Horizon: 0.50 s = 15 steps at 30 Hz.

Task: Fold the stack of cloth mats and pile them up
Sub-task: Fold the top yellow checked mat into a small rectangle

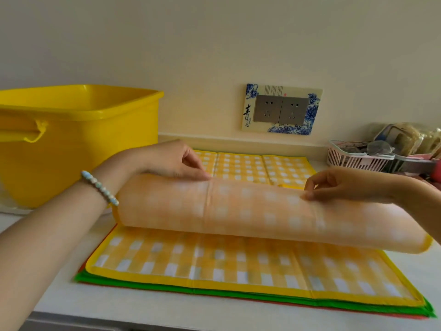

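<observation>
Both of my hands pinch one long edge of the top cloth mat [238, 209]: the left hand [176, 161] between thumb and fingertips near a stitched seam, the right hand [338, 187] in a matching pinch further along the same edge. From the grip the mat curls down towards me and tucks back under itself in a soft loop, showing its pale orange checked underside. Directly below the grip, the rest of the stack lies flat on the white counter [95, 304]: a yellow checked mat [214, 261], then a green mat [167, 286], then a red edge [410, 316] at the bottom. Beyond my fingertips more yellow check shows; I cannot tell whether it belongs to the mat I hold. To fold well, I judge both pinches should travel together at the same height, so the held edge lands square on its opposite edge and the yellow borders meet. Then I should press the loop flat from the middle outward, or the crease may skew. A beaded bracelet [100, 187] sits on my left wrist. Left of the grip stands a yellow plastic tub [83, 149]; behind it, a decorated wall socket [281, 109]; to its right, a pink basket [353, 160] of clutter.
</observation>
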{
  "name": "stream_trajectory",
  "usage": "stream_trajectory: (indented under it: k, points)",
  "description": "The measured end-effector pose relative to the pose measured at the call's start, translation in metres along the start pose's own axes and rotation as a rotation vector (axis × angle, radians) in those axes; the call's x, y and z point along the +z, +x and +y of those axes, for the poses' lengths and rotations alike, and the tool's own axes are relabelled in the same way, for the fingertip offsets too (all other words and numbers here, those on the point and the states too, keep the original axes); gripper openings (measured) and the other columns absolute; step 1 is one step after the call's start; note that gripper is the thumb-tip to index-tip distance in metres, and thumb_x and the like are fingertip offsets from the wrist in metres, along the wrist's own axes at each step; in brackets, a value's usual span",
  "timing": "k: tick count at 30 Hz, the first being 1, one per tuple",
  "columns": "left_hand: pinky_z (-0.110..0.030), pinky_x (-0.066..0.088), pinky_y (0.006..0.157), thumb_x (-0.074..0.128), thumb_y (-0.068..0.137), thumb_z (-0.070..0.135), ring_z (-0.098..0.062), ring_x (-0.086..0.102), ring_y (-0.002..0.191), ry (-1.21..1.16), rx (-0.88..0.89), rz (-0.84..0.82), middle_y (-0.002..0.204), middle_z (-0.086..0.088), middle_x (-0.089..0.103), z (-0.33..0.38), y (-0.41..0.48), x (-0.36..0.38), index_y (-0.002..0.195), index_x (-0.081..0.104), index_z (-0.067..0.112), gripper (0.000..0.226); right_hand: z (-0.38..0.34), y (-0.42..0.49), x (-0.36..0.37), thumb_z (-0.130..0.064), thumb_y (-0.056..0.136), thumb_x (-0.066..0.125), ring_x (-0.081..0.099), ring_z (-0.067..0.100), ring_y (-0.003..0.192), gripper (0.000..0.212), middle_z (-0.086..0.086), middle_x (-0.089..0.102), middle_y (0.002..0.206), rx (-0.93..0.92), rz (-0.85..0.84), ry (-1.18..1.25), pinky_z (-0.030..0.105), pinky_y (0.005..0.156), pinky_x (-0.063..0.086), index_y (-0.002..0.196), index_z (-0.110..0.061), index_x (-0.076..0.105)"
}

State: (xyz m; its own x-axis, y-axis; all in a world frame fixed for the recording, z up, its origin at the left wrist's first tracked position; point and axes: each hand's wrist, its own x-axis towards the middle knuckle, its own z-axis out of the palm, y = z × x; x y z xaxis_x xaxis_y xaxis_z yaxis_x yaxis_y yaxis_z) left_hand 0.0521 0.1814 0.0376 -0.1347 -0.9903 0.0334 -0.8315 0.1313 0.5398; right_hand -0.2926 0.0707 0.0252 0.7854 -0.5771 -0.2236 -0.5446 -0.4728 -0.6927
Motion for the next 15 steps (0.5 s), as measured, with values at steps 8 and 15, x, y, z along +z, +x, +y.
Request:
stream_trajectory:
  k: [8, 15]
  points:
    - [-0.022, 0.036, 0.104, 0.059, 0.085, 0.051, 0.004, 0.048, 0.12, 0.139, 0.212, 0.202, 0.128, 0.021, 0.057, 0.015, 0.007, 0.058, 0.119, 0.061, 0.042, 0.035, 0.019, 0.044, -0.006, -0.047, 0.075, 0.069, 0.063, -0.004, 0.065, 0.01, -0.017, 0.07, 0.071, -0.002, 0.338, -0.408, 0.011, 0.063, 0.048, 0.071, -0.037, 0.07]
    - [-0.025, 0.02, 0.114, 0.043, 0.088, 0.064, -0.005, 0.028, 0.138, 0.242, 0.058, -0.113, 0.15, 0.019, 0.031, -0.005, 0.019, 0.107, 0.143, 0.032, 0.041, 0.061, 0.055, 0.083, 0.019, -0.026, 0.081, 0.072, 0.062, 0.006, 0.078, 0.003, -0.008, 0.07, 0.082, 0.092, 0.464, -0.33, 0.018, 0.069, 0.048, 0.08, -0.029, 0.071]
